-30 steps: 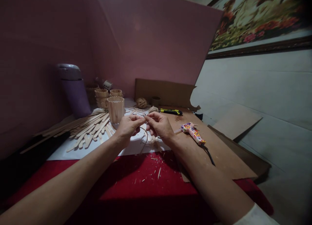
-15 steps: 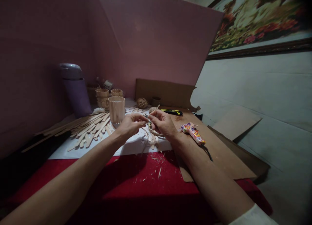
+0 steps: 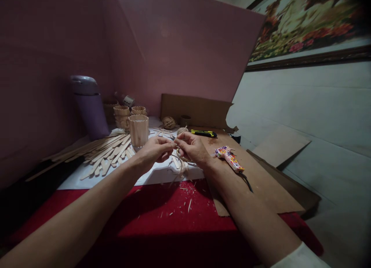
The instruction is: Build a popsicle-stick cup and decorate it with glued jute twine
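Two hands, head view: left hand (image 3: 155, 149) and right hand (image 3: 192, 147) close together over the middle of the surface (image 3: 139, 221), fingertips meeting or nearly so.
Left fingers: narrow, thumb and forefinger pinching a thin strand (image 3: 176, 144).
Right fingers: narrow too, thumb and forefinger on the same strand.
Strand: between the fingertips; looks like twine, though too small and dim to be certain.
Sticks (image 3: 106, 156): flat, wooden, fanned in a heap on white paper (image 3: 147, 178), left of the hands.
Wooden cup (image 3: 138, 131): upright, scalloped rim, just beyond left hand; more wooden cups (image 3: 121, 117) close behind.
Twine ball (image 3: 168, 123): beyond the hands, before upright cardboard (image 3: 197, 109).
Cutter (image 3: 203, 134): yellow and black, lying beyond right hand.
Glue gun (image 3: 230, 159): flower-patterned, on its side on brown board (image 3: 261, 190), right of right hand; black cord trailing nearer.
Bottle (image 3: 91, 115): purple, grey-lidded, far left by the pink wall (image 3: 185, 47).
Splinters (image 3: 189, 205): scattered on the red cloth, near side.
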Action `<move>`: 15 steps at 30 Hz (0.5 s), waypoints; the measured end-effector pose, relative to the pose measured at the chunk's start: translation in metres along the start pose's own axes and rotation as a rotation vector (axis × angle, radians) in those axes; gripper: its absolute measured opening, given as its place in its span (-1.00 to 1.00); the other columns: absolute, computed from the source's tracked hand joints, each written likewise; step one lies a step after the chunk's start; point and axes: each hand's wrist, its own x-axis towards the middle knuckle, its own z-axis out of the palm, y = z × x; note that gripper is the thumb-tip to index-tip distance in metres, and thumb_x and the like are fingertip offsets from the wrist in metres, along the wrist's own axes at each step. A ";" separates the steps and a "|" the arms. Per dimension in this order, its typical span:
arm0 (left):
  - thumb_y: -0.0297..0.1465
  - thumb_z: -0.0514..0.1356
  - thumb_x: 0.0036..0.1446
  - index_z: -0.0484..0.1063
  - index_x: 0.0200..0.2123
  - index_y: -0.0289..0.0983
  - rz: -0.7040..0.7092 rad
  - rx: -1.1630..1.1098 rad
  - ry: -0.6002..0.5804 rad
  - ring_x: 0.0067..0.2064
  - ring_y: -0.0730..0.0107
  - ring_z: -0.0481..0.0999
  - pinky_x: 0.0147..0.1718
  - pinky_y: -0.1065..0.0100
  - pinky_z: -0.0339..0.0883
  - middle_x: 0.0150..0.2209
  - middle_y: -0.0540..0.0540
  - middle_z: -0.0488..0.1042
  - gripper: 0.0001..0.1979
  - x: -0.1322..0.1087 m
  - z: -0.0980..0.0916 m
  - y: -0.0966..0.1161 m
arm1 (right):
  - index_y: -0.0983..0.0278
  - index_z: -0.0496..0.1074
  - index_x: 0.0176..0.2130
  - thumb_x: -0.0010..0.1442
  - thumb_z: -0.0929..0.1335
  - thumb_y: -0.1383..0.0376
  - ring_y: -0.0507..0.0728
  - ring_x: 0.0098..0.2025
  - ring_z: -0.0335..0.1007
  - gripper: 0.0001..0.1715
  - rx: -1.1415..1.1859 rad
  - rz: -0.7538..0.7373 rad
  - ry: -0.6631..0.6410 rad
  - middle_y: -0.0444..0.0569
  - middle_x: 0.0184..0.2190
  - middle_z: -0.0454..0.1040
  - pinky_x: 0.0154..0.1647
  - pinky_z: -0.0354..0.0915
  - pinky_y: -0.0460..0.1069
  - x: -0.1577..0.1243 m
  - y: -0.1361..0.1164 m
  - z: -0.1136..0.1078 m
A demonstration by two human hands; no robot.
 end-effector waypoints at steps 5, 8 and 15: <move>-0.43 0.29 -0.11 0.42 -0.65 -0.34 -0.006 -0.019 0.097 -0.72 0.63 0.09 -0.70 0.49 -0.18 -0.76 0.05 0.20 -0.83 0.001 0.001 0.002 | 0.25 0.33 -0.41 0.11 0.36 0.13 -0.09 -0.74 0.20 -0.76 -0.044 -0.028 0.007 -0.22 -0.64 0.40 -0.74 0.08 -0.17 0.003 0.003 0.000; -0.43 0.30 -0.11 0.44 -0.63 -0.35 0.013 0.000 0.128 -0.71 0.63 0.11 -0.69 0.49 -0.16 -0.75 0.04 0.23 -0.85 0.000 0.002 0.002 | 0.26 0.34 -0.43 0.15 0.33 0.22 -0.04 -0.68 0.30 -0.82 -0.206 -0.074 0.020 -0.16 -0.56 0.45 -0.66 0.17 -0.13 0.002 0.005 -0.001; -0.42 0.28 -0.09 0.45 -0.59 -0.35 0.029 0.022 0.121 -0.71 0.62 0.13 -0.70 0.49 -0.11 -0.75 0.04 0.25 -0.87 0.001 0.001 -0.001 | 0.24 0.34 -0.41 0.15 0.28 0.43 0.07 -0.41 0.29 -0.86 -0.776 -0.371 0.132 -0.10 -0.48 0.40 -0.37 0.15 -0.04 -0.004 0.001 -0.002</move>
